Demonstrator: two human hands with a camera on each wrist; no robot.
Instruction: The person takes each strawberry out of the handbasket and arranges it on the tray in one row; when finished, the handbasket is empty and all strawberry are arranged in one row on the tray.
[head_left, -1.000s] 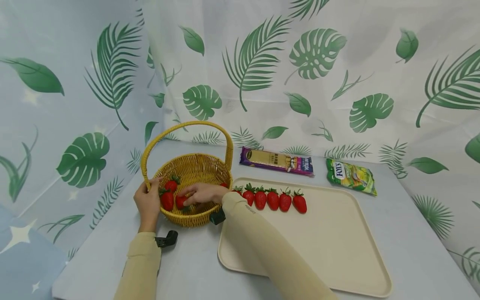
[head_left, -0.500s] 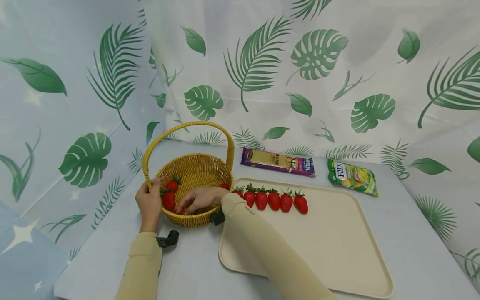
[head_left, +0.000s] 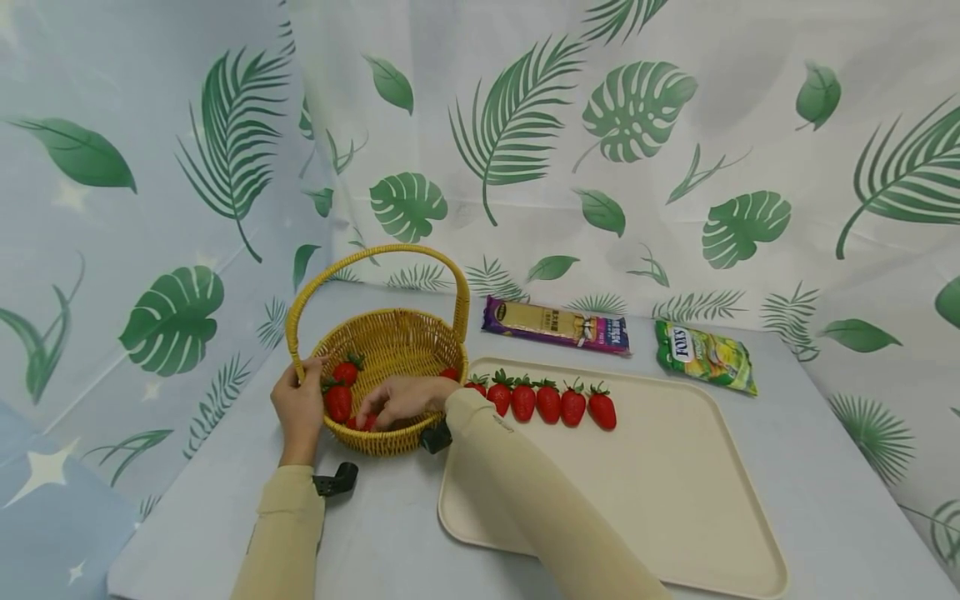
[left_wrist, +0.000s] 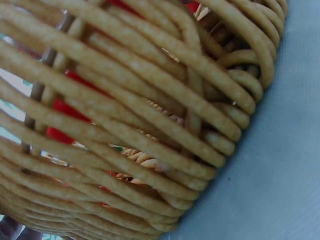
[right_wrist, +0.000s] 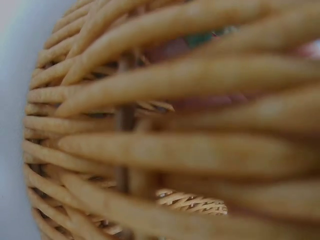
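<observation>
Two beige sleeves (head_left: 279, 533) are extending forward, the right one passing above a cream tray (head_left: 645, 492). The left hand (head_left: 297, 408) is gripping the yellow wicker basket (head_left: 397, 333) at the left foot of its handle. The right hand (head_left: 407, 397) is occupying the basket's interior, bent fingers pinching a strawberry (head_left: 362, 424) near the front wall. Two loose strawberries (head_left: 340, 403) are resting at the basket's left side. Six lined-up strawberries (head_left: 549, 406) are showing along the tray's far side. Behind, a purple pasta packet (head_left: 555, 324) and a green FOX'S bag (head_left: 707, 357) are lying before a leaf-print backdrop (head_left: 517, 100).
</observation>
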